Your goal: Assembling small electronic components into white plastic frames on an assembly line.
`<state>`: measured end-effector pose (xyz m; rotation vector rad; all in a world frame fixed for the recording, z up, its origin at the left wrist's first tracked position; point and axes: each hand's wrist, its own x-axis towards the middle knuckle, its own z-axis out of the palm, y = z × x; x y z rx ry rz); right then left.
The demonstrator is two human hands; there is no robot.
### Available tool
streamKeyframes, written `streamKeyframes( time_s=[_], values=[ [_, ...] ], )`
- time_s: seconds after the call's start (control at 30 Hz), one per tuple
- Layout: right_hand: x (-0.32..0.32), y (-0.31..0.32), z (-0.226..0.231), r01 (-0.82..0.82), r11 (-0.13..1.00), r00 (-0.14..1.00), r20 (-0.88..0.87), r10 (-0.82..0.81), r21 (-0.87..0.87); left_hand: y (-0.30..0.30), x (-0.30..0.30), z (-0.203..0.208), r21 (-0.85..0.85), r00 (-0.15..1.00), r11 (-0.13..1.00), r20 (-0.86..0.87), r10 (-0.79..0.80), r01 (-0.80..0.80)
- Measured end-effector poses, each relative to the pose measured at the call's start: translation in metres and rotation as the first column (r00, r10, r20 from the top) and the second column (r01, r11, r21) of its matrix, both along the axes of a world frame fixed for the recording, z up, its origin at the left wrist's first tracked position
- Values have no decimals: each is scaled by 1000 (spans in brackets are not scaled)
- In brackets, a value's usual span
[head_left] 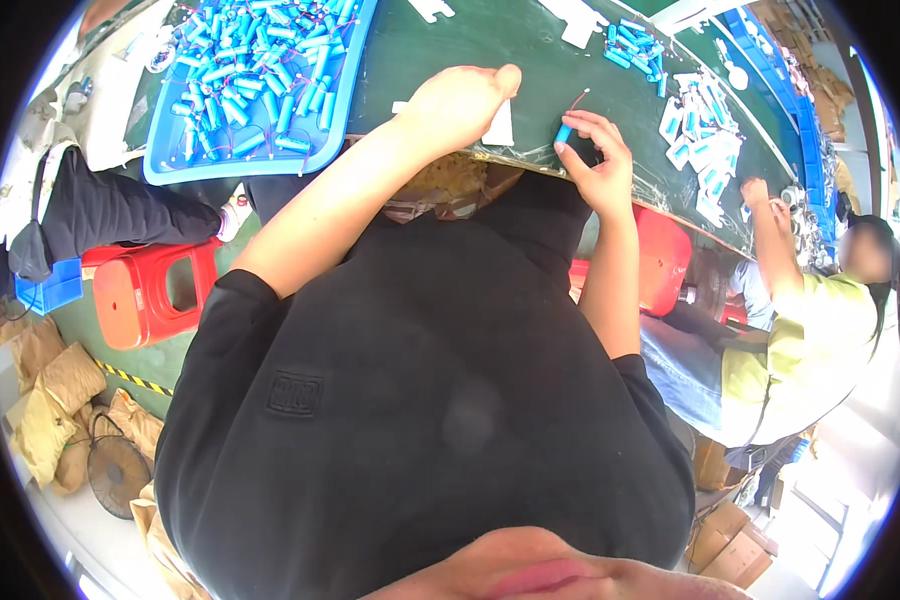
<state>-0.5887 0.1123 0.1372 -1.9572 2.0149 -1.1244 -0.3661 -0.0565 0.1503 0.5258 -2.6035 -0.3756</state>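
Near my edge of the bench (410, 45), my right grip (602, 162) pinches a blue cylinder (563, 132), long axis pointing away; left grip (460, 105) curls leftward of it, hold unclear.

No words or numbers can be read clearly. A raised, tone-on-tone square emblem (295, 394) sits on the left chest of the wearer's black short-sleeved shirt (450, 330), its framed, block-like characters too faint to make out. Yellow-and-black striped tape (135, 378) runs as a wordless marking along the green floor (160, 362), and any print on the blue cylindrical cells (248, 143) is too small to tell.
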Motion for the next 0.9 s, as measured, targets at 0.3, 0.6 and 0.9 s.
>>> streamKeyframes(
  time_s=[0.3,0.6,0.9],
  values=[
    [40,-36,23,-185,979,979,75,191,-88,38,58,36,819,850,242,-524,-53,520],
    [44,-49,10,-303,953,948,110,300,9,38,114,-40,936,956,300,-98,-276,183],
    [45,-53,0,-355,932,934,-52,352,-77,21,86,-159,352,772,862,632,68,-364]
  ],
)
